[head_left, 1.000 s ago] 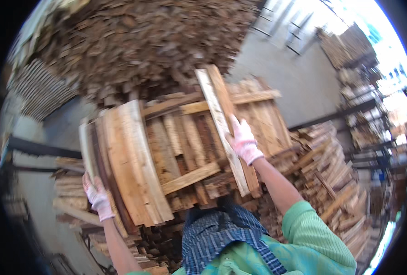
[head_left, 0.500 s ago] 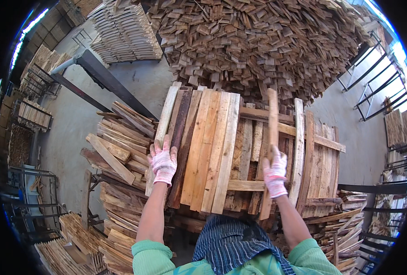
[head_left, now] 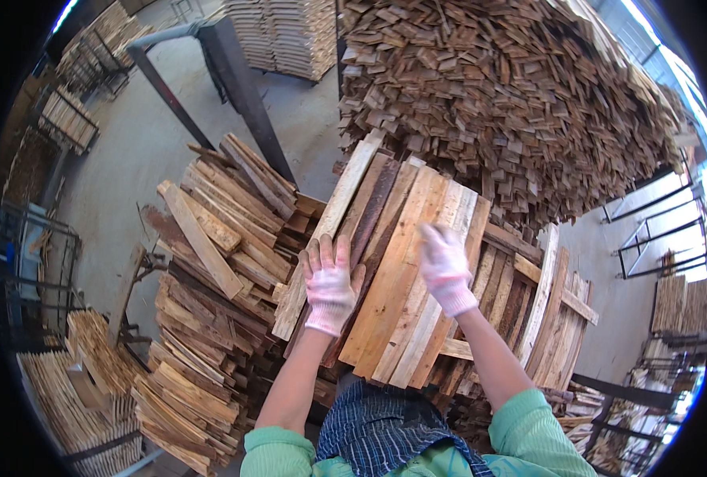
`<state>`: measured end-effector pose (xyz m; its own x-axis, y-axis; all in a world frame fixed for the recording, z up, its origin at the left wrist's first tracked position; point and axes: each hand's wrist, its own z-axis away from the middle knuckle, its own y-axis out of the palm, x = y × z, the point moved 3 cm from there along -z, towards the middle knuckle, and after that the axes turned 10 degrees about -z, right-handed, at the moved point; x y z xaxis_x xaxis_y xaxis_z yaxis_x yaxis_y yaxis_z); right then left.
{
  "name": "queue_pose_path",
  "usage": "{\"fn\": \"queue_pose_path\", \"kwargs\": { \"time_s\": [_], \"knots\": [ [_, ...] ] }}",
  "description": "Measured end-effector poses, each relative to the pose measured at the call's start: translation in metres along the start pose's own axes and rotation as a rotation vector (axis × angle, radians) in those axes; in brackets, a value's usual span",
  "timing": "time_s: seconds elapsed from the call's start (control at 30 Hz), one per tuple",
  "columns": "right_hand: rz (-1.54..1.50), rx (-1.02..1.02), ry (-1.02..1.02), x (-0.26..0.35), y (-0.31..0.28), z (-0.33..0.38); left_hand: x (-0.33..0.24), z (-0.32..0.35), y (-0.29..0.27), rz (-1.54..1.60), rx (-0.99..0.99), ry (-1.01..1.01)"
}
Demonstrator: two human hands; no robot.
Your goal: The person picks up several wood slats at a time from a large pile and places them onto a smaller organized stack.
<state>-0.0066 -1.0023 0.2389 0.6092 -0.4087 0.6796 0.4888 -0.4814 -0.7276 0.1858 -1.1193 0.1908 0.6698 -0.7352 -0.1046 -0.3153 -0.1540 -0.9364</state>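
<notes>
My left hand [head_left: 330, 285], in a pinkish-white work glove, lies with fingers stretched out on the left boards of a row. Under and beside it are a pale rough board [head_left: 352, 184] and a dark bark-edged board [head_left: 375, 208]. Over the lighter, smoother boards [head_left: 393, 306] in the middle hovers my gloved right hand [head_left: 447, 274]; its fingers are smeared by motion and seem to hold no board. At the right edge of this group lies a brownish board [head_left: 474, 238]. The boards rest across crosspieces, one of which [head_left: 526, 269] shows to the right.
More spaced boards [head_left: 540, 294] lie to the right. Stacked rough slats [head_left: 202, 230] crowd the left side, near a dark metal post [head_left: 246, 95]. A huge heap of short wood pieces [head_left: 489, 103] rises beyond. Bundled slats [head_left: 282, 36] stand at the far left.
My right hand has let go of the board it held and moved left over the middle boards. That board now lies against the light group. The view has turned; my left hand stays on the boards.
</notes>
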Motion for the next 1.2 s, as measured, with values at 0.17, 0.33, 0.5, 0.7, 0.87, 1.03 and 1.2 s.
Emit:
{"fn": "queue_pose_path", "kwargs": {
  "time_s": [0.17, 0.33, 0.5, 0.7, 0.87, 1.03, 1.2],
  "knots": [
    [0.252, 0.258, -0.526, 0.037, 0.091, -0.062, 0.013, 0.078, -0.069, 0.022, -0.300, -0.249],
    [0.234, 0.207, -0.684, 0.028, 0.117, -0.059, 0.036, 0.199, -0.035, 0.603, -0.069, -1.124],
    [0.272, 0.249, -0.656, 0.030, 0.113, -0.059, 0.037, 0.209, -0.017, 0.670, -0.052, -1.329],
    [0.276, 0.266, -0.577, 0.032, 0.107, -0.060, 0.038, 0.212, -0.008, 0.538, 0.049, -1.256],
    [0.306, 0.253, -0.594, 0.026, 0.117, -0.055, 0.042, 0.193, -0.011, 0.789, -0.215, -1.202],
    [0.370, 0.194, -0.540, 0.022, 0.128, -0.051, 0.056, 0.191, -0.018, 0.768, 0.040, -1.342],
    [0.360, 0.210, -0.506, 0.027, 0.136, -0.051, 0.057, 0.194, -0.024, 0.376, 0.000, -1.125]
  ]
}}
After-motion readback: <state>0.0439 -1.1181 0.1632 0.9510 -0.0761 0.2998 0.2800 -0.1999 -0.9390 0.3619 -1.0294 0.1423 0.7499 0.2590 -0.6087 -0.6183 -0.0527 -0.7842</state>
